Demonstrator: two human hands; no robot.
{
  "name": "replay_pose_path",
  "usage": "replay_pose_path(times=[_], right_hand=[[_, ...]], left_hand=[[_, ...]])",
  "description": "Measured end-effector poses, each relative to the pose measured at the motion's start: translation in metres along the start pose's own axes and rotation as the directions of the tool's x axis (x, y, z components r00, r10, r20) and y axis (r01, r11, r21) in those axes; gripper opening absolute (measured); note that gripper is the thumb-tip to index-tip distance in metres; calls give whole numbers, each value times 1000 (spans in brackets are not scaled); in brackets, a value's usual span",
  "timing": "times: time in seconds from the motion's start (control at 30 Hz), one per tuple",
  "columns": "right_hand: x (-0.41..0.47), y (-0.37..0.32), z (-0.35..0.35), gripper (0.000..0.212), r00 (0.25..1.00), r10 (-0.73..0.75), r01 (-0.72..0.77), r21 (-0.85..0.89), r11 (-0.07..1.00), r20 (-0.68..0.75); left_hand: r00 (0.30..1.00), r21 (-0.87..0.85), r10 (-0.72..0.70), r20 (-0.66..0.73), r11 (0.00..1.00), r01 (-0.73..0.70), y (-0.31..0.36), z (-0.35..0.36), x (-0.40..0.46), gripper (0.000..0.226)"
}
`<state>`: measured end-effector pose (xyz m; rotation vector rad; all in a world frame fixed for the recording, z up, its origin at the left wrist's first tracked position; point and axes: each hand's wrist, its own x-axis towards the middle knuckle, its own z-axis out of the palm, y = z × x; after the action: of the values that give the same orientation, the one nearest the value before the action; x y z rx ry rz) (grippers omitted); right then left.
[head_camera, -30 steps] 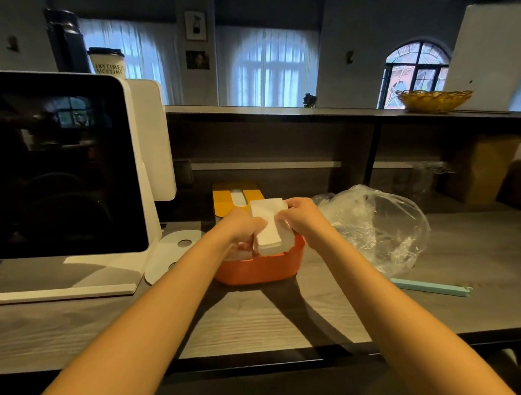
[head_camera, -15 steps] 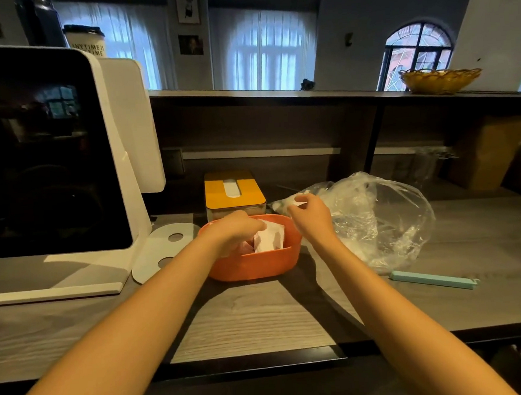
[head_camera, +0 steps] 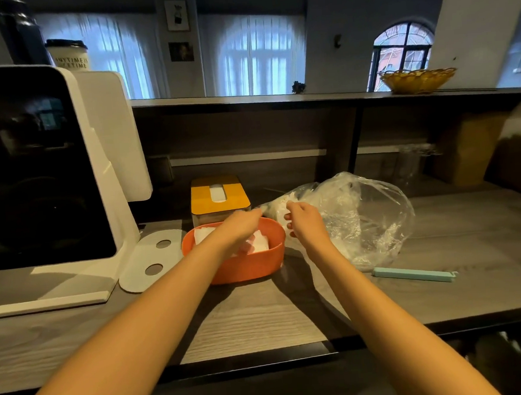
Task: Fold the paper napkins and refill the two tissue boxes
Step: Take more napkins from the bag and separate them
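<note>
An open orange tissue box [head_camera: 242, 268] stands on the counter with white folded napkins [head_camera: 261, 243] lying inside. Behind it is a second tissue box with a yellow lid [head_camera: 219, 197], closed. To the right lies a clear plastic bag [head_camera: 365, 220] holding more white napkins. My left hand [head_camera: 242, 226] stretches over the orange box, its fingertips pinching the near corner of the bag's mouth. My right hand [head_camera: 304, 222] has curled fingers and pinches the bag's mouth edge from the other side.
A large white-framed screen [head_camera: 35, 170] fills the left side. A flat white lid with two holes [head_camera: 152, 260] lies by its base. A teal bag clip [head_camera: 412, 274] rests on the counter to the right. A raised shelf carries a yellow basket [head_camera: 417, 80].
The napkin stack went down into the orange box. My right hand let go and moved to the bag's mouth, then my left hand left the napkins and reached there too.
</note>
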<state>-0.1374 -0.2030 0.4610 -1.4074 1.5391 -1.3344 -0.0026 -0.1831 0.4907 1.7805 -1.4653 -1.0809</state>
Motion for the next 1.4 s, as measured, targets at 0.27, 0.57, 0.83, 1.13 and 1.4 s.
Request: replay_pose_path(times=[0.27, 0.57, 0.83, 1.13, 1.4], right_hand=[[29, 30, -91, 27, 939, 18, 19, 105, 994, -344], [38, 76, -156, 43, 955, -94, 93, -19, 996, -280], [31, 102, -177, 45, 968, -132, 116, -87, 989, -212], [44, 66, -157, 44, 999, -40, 42, -179, 983, 16], [55, 51, -120, 48, 915, 347, -320, -151, 935, 205]], left_hand=[[918, -143, 389, -70, 907, -396, 63, 62, 8, 46], [920, 31, 386, 72, 921, -389, 71, 143, 65, 57], [927, 293, 375, -24, 889, -352, 34, 185, 72, 64], [915, -66, 212, -344, 966, -249, 18, 173, 59, 49], [938, -292, 190, -288, 916, -276, 12, 159, 52, 51]])
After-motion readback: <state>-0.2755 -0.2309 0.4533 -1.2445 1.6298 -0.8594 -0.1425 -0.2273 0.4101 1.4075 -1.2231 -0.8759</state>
